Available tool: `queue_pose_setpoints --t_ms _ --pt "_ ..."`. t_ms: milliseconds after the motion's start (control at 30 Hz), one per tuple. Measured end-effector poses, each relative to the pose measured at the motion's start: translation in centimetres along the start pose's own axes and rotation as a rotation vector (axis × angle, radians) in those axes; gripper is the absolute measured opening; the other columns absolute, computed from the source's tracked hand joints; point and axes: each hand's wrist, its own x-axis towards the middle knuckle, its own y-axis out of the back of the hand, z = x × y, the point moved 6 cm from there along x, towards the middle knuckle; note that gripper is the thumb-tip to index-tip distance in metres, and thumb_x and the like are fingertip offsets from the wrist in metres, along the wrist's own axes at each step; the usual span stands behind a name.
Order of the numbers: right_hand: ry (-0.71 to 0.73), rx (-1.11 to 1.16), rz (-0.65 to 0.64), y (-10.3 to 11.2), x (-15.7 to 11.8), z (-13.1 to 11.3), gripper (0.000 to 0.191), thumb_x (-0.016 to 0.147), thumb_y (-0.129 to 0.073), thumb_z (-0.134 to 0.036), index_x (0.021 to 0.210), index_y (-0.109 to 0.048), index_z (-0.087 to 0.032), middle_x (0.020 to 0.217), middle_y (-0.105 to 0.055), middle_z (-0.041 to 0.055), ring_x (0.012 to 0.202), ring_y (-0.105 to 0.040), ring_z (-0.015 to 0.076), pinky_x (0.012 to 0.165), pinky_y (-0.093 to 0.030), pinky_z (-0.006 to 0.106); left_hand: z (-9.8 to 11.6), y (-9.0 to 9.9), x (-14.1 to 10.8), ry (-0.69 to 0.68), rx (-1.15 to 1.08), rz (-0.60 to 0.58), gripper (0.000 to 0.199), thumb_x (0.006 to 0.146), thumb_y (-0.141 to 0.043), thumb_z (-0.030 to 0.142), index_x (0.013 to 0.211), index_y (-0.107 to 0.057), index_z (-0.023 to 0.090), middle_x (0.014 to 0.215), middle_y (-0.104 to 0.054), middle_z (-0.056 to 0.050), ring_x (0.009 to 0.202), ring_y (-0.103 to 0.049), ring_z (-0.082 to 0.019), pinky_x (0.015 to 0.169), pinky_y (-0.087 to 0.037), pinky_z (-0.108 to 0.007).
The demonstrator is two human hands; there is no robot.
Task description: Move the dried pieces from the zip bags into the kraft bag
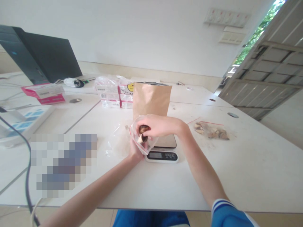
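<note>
My left hand (135,150) is closed around a small clear zip bag (147,149), keeping its mouth upward over the front left of a white kitchen scale (175,160). My right hand (155,125) reaches into the bag's mouth, its fingers closed on brown-and-cream dried pieces (143,130) that look like dried mushroom. Right behind stands an upright brown paper pouch (151,99), its top edge open. The bag and both hands hide part of the scale's plate. Clear empty plastic bags (117,142) lie to the left of my left hand.
Two clear zip bags with similar dried pieces (219,134) lie at the right. Wrapped pink-and-white boxes (110,94) stand behind left. Further left are more pink boxes (50,94), a blue-and-white tray (28,123), a black computer case (52,56) and a dark cable (27,176). A blurred patch covers the left front.
</note>
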Motion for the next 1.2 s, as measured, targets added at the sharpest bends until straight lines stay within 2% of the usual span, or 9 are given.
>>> queue_pose_setpoints --t_ms 133,233,333,433,600,767,867,1100,1200 --pt "0.047 0.084 0.254 2.8 -1.4 0.4 0.026 0.082 -0.046 -0.010 0.100 -0.062 -0.018 0.092 -0.067 0.0031 0.078 -0.059 0.0124 0.066 -0.042 0.023 0.0 0.3 -0.1 0.001 0.018 0.020 0.033 0.091 -0.042 0.037 0.077 -0.061 0.014 0.048 -0.059 -0.003 0.032 -0.042 -0.010 0.029 -0.025 -0.018" --pt "0.084 0.068 0.590 5.4 -2.1 1.0 0.025 0.085 -0.045 -0.013 0.105 -0.060 -0.018 0.102 -0.065 0.0048 0.089 -0.059 0.0145 0.077 -0.044 0.026 0.0 0.6 0.1 -0.002 0.027 0.010 0.033 0.091 -0.042 0.037 0.074 -0.059 0.015 0.049 -0.059 -0.002 0.031 -0.039 -0.008 0.030 -0.025 -0.017" --pt "0.000 -0.043 1.013 7.6 -2.6 2.9 0.029 0.090 -0.038 -0.015 0.113 -0.055 -0.021 0.116 -0.059 0.0065 0.105 -0.054 0.0172 0.087 -0.042 0.029 -0.1 0.7 0.2 -0.004 0.039 -0.001 0.035 0.092 -0.041 0.041 0.074 -0.059 0.016 0.051 -0.061 -0.002 0.030 -0.037 -0.007 0.028 -0.022 -0.017" --pt "-0.123 -0.166 1.244 8.5 -2.0 5.7 0.032 0.093 -0.030 -0.015 0.116 -0.052 -0.022 0.118 -0.057 0.0078 0.110 -0.051 0.0194 0.094 -0.040 0.033 0.0 0.6 0.0 0.001 0.050 -0.003 0.038 0.092 -0.040 0.045 0.074 -0.058 0.017 0.051 -0.060 -0.002 0.028 -0.036 -0.007 0.027 -0.022 -0.017" --pt "-0.211 -0.265 1.244 9.6 -0.2 9.0 0.032 0.091 -0.031 -0.012 0.112 -0.053 -0.022 0.112 -0.059 0.0084 0.107 -0.050 0.0215 0.097 -0.038 0.037 0.1 0.0 -0.8 0.008 0.069 -0.002 0.041 0.088 -0.043 0.053 0.075 -0.058 0.017 0.046 -0.056 -0.002 0.025 -0.037 -0.009 0.023 -0.020 -0.018" --pt "-0.282 -0.272 1.196 11.3 0.3 9.5 0.035 0.088 -0.033 -0.007 0.116 -0.049 -0.019 0.102 -0.062 0.0086 0.103 -0.053 0.0238 0.096 -0.038 0.041 0.2 -0.3 -1.2 -0.019 0.060 -0.041 0.037 0.090 -0.042 0.047 0.075 -0.060 0.019 0.050 -0.061 -0.004 0.025 -0.039 -0.009 0.023 -0.023 -0.018" --pt "-0.300 -0.243 1.172 12.2 0.3 9.9 0.036 0.086 -0.037 -0.008 0.119 -0.047 -0.018 0.098 -0.061 0.0084 0.101 -0.055 0.0240 0.093 -0.040 0.041 0.3 -0.4 -1.3 -0.043 0.039 -0.057 0.030 0.088 -0.048 0.044 0.076 -0.061 0.019 0.056 -0.064 -0.004 0.030 -0.044 -0.010 0.024 -0.026 -0.019" --pt "-0.148 -0.138 0.952 13.0 0.5 10.1 0.019 0.081 -0.060 -0.018 0.100 -0.064 -0.015 0.094 -0.066 0.0065 0.089 -0.059 0.0182 0.084 -0.045 0.032 0.7 -0.4 -1.7 -0.109 0.013 -0.031 0.021 0.085 -0.053 0.039 0.074 -0.058 0.021 0.056 -0.061 -0.001 0.030 -0.043 -0.008 0.025 -0.023 -0.018" --pt "-0.083 -0.116 0.892 12.9 0.4 9.6 0.022 0.083 -0.061 -0.023 0.102 -0.067 -0.015 0.100 -0.069 0.0075 0.094 -0.060 0.0185 0.087 -0.044 0.034 0.8 -0.5 -1.6 -0.139 0.044 -0.052 0.019 0.085 -0.052 0.035 0.076 -0.058 0.020 0.051 -0.061 -0.002 0.028 -0.042 -0.009 0.025 -0.024 -0.018"
